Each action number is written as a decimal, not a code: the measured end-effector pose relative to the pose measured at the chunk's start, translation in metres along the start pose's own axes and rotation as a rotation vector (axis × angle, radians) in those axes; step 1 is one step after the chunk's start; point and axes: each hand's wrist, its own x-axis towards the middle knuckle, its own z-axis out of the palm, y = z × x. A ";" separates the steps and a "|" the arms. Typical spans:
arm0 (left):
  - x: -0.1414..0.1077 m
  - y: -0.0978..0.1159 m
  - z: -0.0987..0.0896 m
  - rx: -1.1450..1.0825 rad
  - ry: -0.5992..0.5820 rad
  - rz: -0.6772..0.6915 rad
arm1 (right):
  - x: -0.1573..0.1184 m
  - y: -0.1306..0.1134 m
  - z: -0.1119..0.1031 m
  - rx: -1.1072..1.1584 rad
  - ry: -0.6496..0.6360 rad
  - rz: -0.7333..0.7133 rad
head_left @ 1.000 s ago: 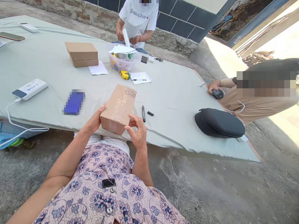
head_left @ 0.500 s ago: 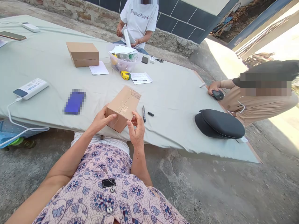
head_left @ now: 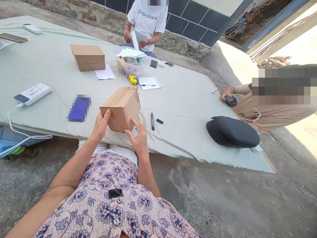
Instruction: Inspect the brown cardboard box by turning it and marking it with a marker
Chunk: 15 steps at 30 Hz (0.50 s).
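Observation:
I hold a taped brown cardboard box [head_left: 120, 109] up in front of me, above the near edge of the cloth-covered table [head_left: 178, 105]. My left hand [head_left: 101, 125] cups its lower left side. The fingertips of my right hand [head_left: 138, 138] press against its lower right edge. Just beyond my right hand, a black marker [head_left: 152, 121] lies next to its black cap [head_left: 159, 121]. A blue object [head_left: 79, 109], blurred out, lies to the left of the box.
Two stacked cardboard boxes [head_left: 87, 58], a clear tub [head_left: 131, 66] of papers, a yellow tape measure [head_left: 133, 80] and a white power bank [head_left: 32, 94] lie on the table. A co-worker's hand [head_left: 229, 93] rests on a black object at right, beside a black cushion [head_left: 232, 131].
The box has turned and shifted left, and its taped face has rolled toward the top. My right hand has dropped to the box's lower edge, and my left hand has moved under its left side.

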 end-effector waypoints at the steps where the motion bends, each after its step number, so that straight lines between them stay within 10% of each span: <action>1: 0.001 0.000 -0.001 -0.012 0.015 -0.012 | 0.000 0.000 0.000 -0.009 -0.001 -0.011; 15: -0.002 0.001 0.003 0.040 0.015 0.130 | 0.001 -0.007 -0.004 0.032 0.118 -0.052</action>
